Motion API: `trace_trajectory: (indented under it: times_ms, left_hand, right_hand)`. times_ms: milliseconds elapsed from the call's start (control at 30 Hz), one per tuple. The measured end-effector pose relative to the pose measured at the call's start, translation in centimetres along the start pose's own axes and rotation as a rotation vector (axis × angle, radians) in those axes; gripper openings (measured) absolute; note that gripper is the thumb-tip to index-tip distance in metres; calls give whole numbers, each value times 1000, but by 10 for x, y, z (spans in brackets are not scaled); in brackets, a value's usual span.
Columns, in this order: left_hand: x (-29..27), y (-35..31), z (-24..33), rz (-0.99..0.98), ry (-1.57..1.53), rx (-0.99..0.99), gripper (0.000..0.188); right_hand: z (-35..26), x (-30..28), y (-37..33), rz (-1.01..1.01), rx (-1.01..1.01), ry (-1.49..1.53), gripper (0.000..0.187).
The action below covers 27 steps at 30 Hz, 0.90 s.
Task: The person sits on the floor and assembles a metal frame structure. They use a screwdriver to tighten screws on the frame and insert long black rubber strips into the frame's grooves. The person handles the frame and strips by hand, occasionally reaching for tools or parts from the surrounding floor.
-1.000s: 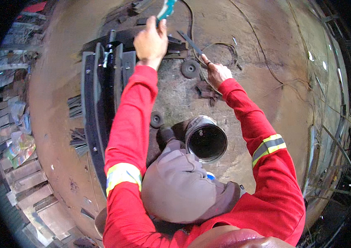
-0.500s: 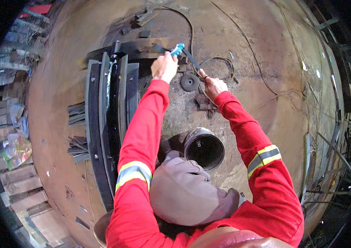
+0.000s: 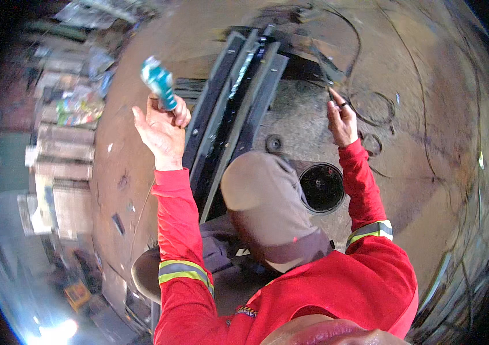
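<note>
My left hand (image 3: 164, 126) is raised on the left, palm up and thumb out, with fingers curled round a teal object with a white end (image 3: 157, 80). Motion blur hides its exact kind. Out to the right, my right hand (image 3: 343, 119) pinches a thin dark strip (image 3: 323, 69) that points up and away. Between my hands lie long black metal bars (image 3: 220, 103), side by side. My bent knee in grey-brown trousers (image 3: 262, 201) is in front of their near part.
A round black bucket (image 3: 320, 188) stands right of my knee, with a small dark wheel or disc (image 3: 274, 144) beyond it. Cables (image 3: 379, 121) coil on the stained floor at the right. Stacked flat pieces (image 3: 66, 144) line the left side, and a bright light (image 3: 60, 330) glares at lower left.
My view has turned left. My left hand has swung left and turned palm up with the teal object, away from my right hand. My right hand still grips a dark strip.
</note>
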<state>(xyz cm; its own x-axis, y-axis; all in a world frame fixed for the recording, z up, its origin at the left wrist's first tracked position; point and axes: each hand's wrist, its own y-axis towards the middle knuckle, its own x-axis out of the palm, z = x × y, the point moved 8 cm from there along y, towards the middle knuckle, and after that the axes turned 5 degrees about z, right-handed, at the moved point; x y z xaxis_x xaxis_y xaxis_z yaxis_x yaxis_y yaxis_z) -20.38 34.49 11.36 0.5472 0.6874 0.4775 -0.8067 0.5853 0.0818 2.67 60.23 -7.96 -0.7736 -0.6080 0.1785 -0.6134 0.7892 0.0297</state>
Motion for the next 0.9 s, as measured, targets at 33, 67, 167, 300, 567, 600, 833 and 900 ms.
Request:
trace_trajectory:
  times_ms: [33, 67, 167, 300, 567, 600, 833, 900]
  left_hand:
    - [-10, -17, 23, 77, -25, 70, 71]
    - [-14, -37, 44, 97, -54, 113, 73]
    - [-19, -89, 101, 172, -94, 205, 79]
    - [-50, -165, 147, 210, -66, 227, 80]
    - [-160, -344, 211, 356, 32, 291, 79]
    - [-182, -365, 212, 423, 9, 312, 78]
    - [-306, -455, 189, 794, -153, 282, 72]
    - [-329, -476, 176, 855, -233, 278, 73]
  right_hand:
    - [-15, 28, -9, -41, 33, 24, 40]
    - [-30, 56, -20, -175, 25, 112, 41]
    - [-73, 100, -39, -309, -58, 93, 41]
    - [-113, 142, -61, -476, -38, 231, 43]
    - [-181, 214, -122, -644, -196, 151, 40]
    - [-193, 231, -133, -698, -208, 169, 40]
    - [-252, 351, -207, -901, -232, 288, 32]
    - [-248, 396, -234, -1043, -108, 373, 31]
